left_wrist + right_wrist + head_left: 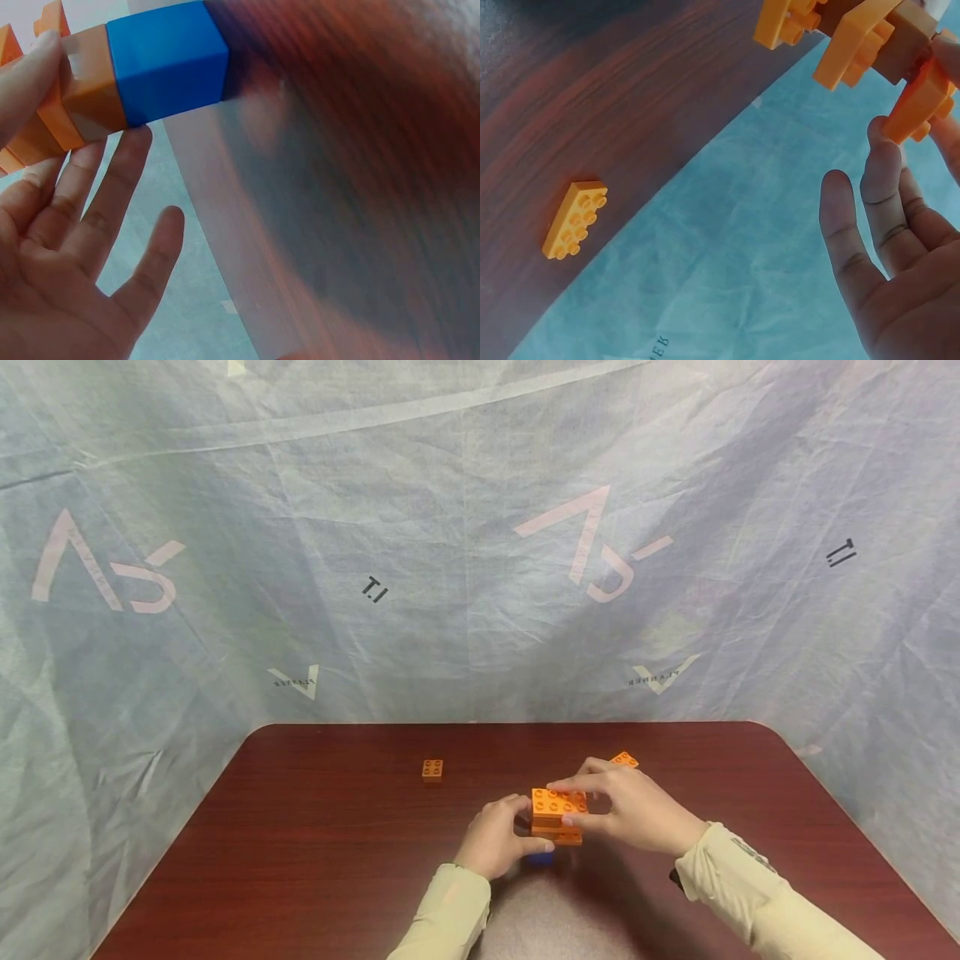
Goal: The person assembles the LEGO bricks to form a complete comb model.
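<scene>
Both hands are at a stack of toy building bricks near the front middle of the table. A blue brick [172, 67] forms its bottom, with brownish-orange bricks [94, 82] and thin orange plates above. My left hand [491, 837] grips the stack from the left, thumb on the near side and fingertips along the far side. From the right, my right hand [637, 806] pinches the top orange plate [547, 807], studs facing up, between thumb and fingers. In the right wrist view that plate [919, 105] sits at the stack's end, against a brownish block [907, 41].
A small brownish-orange brick [432, 770] with four studs lies at the back left of the dark red wooden table [315, 843]. Another orange plate [575, 220] lies behind the right hand. A printed grey cloth [450, 527] hangs around the table's back and sides.
</scene>
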{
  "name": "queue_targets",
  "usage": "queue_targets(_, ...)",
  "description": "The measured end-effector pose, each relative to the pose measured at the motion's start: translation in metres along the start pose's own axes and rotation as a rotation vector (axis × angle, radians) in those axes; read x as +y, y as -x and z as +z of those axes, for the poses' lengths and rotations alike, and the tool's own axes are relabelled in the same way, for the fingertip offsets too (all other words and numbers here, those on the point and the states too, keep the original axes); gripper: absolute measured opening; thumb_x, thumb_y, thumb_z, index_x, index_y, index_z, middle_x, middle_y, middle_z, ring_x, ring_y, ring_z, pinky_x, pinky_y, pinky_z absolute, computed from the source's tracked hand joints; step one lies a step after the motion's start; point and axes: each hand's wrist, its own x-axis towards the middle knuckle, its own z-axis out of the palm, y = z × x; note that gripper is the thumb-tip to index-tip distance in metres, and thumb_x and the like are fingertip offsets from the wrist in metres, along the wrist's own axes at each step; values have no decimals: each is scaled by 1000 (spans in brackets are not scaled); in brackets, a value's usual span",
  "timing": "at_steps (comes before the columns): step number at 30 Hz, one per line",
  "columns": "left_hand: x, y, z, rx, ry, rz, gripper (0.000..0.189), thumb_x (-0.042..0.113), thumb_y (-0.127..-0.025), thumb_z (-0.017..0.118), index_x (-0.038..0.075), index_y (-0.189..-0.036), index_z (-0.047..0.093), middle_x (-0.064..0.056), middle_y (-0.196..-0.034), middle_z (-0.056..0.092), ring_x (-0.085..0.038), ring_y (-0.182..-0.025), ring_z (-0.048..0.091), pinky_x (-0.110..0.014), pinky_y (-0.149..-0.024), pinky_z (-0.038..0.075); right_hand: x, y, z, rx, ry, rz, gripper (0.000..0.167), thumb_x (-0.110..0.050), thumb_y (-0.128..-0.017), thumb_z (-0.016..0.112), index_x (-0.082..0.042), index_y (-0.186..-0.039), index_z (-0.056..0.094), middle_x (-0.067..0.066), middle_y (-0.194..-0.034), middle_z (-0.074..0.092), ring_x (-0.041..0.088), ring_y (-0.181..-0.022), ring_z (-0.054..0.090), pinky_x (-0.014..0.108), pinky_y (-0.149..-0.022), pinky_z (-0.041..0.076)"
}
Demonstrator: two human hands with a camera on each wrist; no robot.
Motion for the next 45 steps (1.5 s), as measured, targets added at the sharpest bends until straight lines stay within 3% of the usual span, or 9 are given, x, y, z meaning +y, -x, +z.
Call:
queue_targets(7,1,0,0,-9,-13,-9,41,30,-81,88,12,-114,71,5,-97,69,-15,-89,66,-44,-85,56,-4,-1,-3,-1,38,4,39,-26,-87,81,-17,-124,74,-10,-94,62,9,-78,57,26,-66,44)
queue_targets(24,1,0,1,-17,-4,-1,44,30,-81,88,10,-115,70,6,-97,68,-14,-88,67,-43,-84,56,-13,0,-6,-13,101,75,39,-27,-86,83,-20,-124,75,-8,-93,64,4,-74,52,24,-60,42)
queue_targets(45,0,1,1,-14,9,2,43,29,-81,88,12,-116,70,6,-97,68,-14,-88,66,-42,-84,57,-17,-3,-8,-24,80,103,39,-28,-85,83,-20,-123,76,-6,-95,66,4,-73,52,24,-56,41)
